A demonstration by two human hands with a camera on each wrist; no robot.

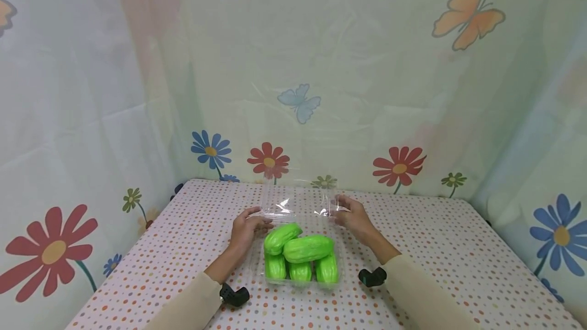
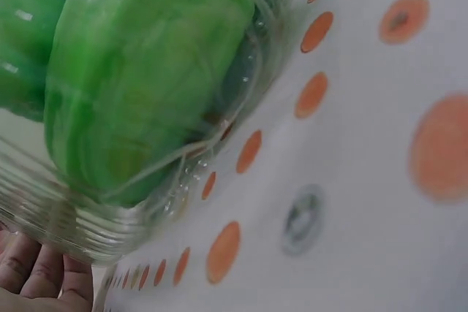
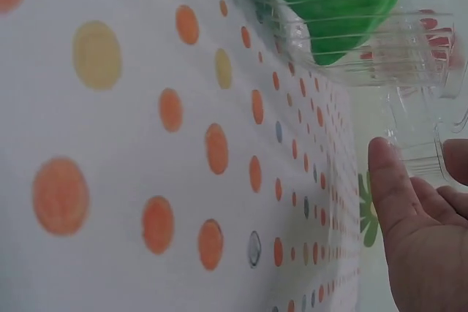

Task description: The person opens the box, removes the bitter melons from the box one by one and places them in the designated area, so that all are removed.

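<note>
A clear plastic clamshell container (image 1: 300, 283) stands on the table with its lid (image 1: 298, 200) raised at the back. Several green, ridged, oblong fruit-like pieces (image 1: 308, 248) fill its tray, two lying across the others. At the back left corner, near the hinge, my left hand (image 1: 245, 228) holds the container's edge; in the left wrist view its fingers (image 2: 45, 272) are bent against the ribbed plastic. My right hand (image 1: 356, 219) pinches the lid's right edge, thumb and fingers on either side in the right wrist view. Glare blurs the lid's outline.
A dotted cloth (image 1: 183, 248) covers the table. A curtain (image 1: 357, 65) printed with flowers and butterflies hangs behind and at both sides. Black wrist devices (image 1: 235, 295) sit by each sleeve. A small dark object (image 1: 178, 188) shows at the table's back left corner.
</note>
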